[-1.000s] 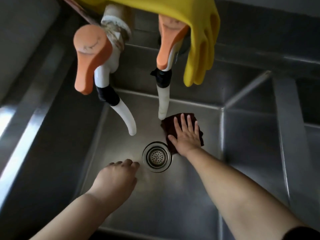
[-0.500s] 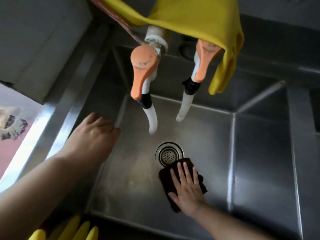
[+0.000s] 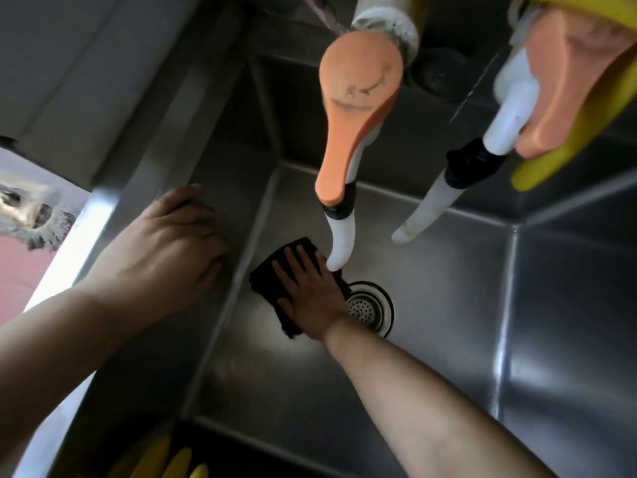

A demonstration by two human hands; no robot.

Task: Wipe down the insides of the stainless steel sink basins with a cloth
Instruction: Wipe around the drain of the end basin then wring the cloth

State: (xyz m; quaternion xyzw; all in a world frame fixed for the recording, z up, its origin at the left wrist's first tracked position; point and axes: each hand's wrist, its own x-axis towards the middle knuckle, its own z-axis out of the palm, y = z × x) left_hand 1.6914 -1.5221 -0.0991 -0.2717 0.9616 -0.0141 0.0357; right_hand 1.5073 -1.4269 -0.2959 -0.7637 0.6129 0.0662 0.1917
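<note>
Cloth [image 3: 275, 274], dark and bunched, lies flat on the floor of the sink basin [image 3: 431, 339] under the right hand [image 3: 310, 298], whose grip is wide: fingers straight and spread, palm pressing the fabric down rather than clutching it. Half a second ago that hand and cloth sat on the near side of the drain strainer [image 3: 370, 307]; now they are at its left edge, toward the left wall, so the wiping stroke has swept across the floor around the drain. Just beyond the right fingertips hangs the white spout of the orange-handled tap [image 3: 355, 112], its tip almost over the knuckles. A second tap [image 3: 517, 115] stands farther to the right of the hand, with a yellow rubber glove [image 3: 586, 139] draped over it.

The left hand [image 3: 169, 246] holds nothing; its fingers, loosely bent, rest on the steel ledge at the top of the left wall, just left of the wiping hand, where it has settled as a brace after hovering there. More yellow glove fingers [image 3: 165, 457] show at the near edge.

Judging by this, the floor is being covered in passes; the walls and the neighbouring basin to the right probably remain.
</note>
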